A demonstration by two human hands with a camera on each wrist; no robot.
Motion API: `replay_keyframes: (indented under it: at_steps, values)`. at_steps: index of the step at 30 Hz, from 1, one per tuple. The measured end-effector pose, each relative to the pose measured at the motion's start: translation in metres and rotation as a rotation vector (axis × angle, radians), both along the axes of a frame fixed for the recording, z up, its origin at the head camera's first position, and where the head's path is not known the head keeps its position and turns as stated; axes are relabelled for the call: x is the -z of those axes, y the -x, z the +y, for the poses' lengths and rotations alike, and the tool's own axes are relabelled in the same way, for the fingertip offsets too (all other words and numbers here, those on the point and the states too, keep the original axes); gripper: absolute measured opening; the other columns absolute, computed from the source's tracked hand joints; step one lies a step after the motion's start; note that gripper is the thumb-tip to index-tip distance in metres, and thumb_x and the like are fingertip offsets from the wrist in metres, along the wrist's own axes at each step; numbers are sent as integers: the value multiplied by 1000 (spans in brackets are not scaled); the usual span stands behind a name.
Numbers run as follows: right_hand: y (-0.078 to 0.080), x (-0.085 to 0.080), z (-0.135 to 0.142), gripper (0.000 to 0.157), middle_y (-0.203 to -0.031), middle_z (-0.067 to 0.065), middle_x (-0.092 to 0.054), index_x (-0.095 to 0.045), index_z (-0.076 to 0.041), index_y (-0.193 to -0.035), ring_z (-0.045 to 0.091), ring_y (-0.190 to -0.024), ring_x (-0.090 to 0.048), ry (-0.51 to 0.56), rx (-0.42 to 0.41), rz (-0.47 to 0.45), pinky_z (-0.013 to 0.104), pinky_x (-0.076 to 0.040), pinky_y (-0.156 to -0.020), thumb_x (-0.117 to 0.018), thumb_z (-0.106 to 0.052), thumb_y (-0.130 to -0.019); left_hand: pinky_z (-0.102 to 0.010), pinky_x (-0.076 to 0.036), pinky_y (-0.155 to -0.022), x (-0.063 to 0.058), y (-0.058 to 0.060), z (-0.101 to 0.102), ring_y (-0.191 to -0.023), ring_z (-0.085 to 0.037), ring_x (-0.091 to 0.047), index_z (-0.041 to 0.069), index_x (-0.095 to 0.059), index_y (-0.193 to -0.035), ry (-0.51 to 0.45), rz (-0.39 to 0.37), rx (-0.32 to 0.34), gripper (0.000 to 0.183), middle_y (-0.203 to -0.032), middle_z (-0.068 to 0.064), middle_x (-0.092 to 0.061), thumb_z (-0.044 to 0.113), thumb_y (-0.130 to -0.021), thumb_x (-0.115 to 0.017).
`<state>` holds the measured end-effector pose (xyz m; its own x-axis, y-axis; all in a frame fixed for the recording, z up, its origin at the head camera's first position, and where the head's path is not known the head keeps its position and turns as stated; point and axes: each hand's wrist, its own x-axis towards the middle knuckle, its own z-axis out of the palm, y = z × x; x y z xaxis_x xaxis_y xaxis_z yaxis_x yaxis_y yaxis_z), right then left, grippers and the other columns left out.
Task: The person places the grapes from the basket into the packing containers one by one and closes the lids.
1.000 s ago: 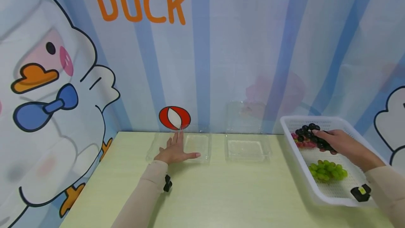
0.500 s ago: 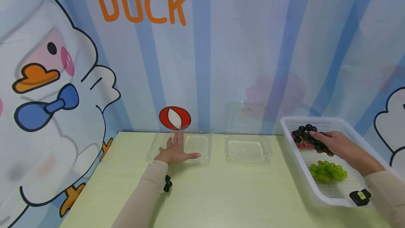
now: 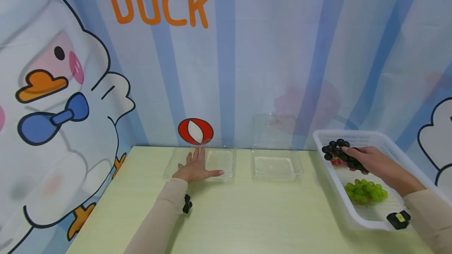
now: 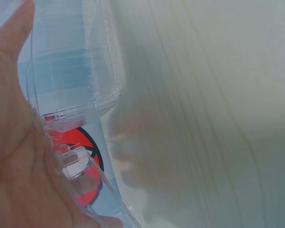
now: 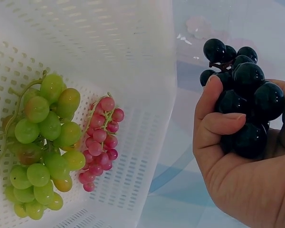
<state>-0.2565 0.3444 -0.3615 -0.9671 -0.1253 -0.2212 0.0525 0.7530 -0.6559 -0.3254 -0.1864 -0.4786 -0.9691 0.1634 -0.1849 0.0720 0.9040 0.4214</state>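
Note:
My right hand grips a bunch of black grapes above the left rim of a white basket. Its curled fingers wrap the bunch in the right wrist view, and round grapes stick out past the fingertips. Inside the basket lie a bunch of green grapes and a smaller bunch of red grapes, the latter partly covered by the black bunch in the head view. With fingers spread, my left hand rests on a clear plastic clamshell box, whose lid side lies partly under it.
A second clear clamshell box stands with its lid raised against the patterned curtain. The white basket occupies the right side of the pale wooden table. Black wrist cameras are strapped to both sleeves.
My right hand has carried the black grapes a little to the left, toward the basket's rim, uncovering less of the red bunch. The left hand keeps its place.

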Motion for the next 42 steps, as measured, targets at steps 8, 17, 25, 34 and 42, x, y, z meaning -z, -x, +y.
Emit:
replay_keyframes:
  at_steps: [8, 17, 25, 34, 42]
  values:
    - [3, -3, -5, 64, -81, 5, -58, -59, 3, -111, 17, -63, -44, 41, -2, 1, 35, -41, -68, -38, -57, -107, -84, -7, -107, -1, 0, 1, -155, -46, 2, 13, 4, -164, 4, 2, 1, 137, -171, -12, 4, 90, -71, -60]
    - [3, -2, -8, 65, -86, 8, -61, -59, 5, -114, 16, -64, -44, 62, -21, 13, 35, -42, -68, -38, -56, -107, -84, -8, -107, -2, -2, 1, -155, -46, -1, 11, 0, -165, 2, 15, 3, 136, -171, -14, 1, 89, -71, -61]
    - [5, -5, -14, 67, -82, 5, -58, -59, 5, -113, 18, -66, -45, 46, -27, 16, 36, -42, -69, -38, -58, -106, -84, -8, -107, -2, -2, 1, -155, -46, 0, 13, 2, -165, -1, 8, 0, 136, -171, -13, 2, 88, -72, -62]
    - [6, -7, -20, 65, -72, 2, -45, -56, 2, -110, 19, -63, -41, 37, -30, -5, 38, -40, -71, -38, -60, -105, -84, -8, -107, -4, -2, 2, -155, -47, 0, 13, 2, -165, -4, 5, -5, 136, -171, -13, 3, 88, -71, -62]
    - [10, -7, -25, 66, -74, 2, -53, -61, -1, -106, 19, -66, -44, 53, -35, -20, 39, -41, -75, -38, -62, -104, -84, -9, -107, -4, -3, 2, -155, -47, -1, 13, 3, -165, 8, 4, -3, 135, -171, -14, 2, 88, -72, -61]
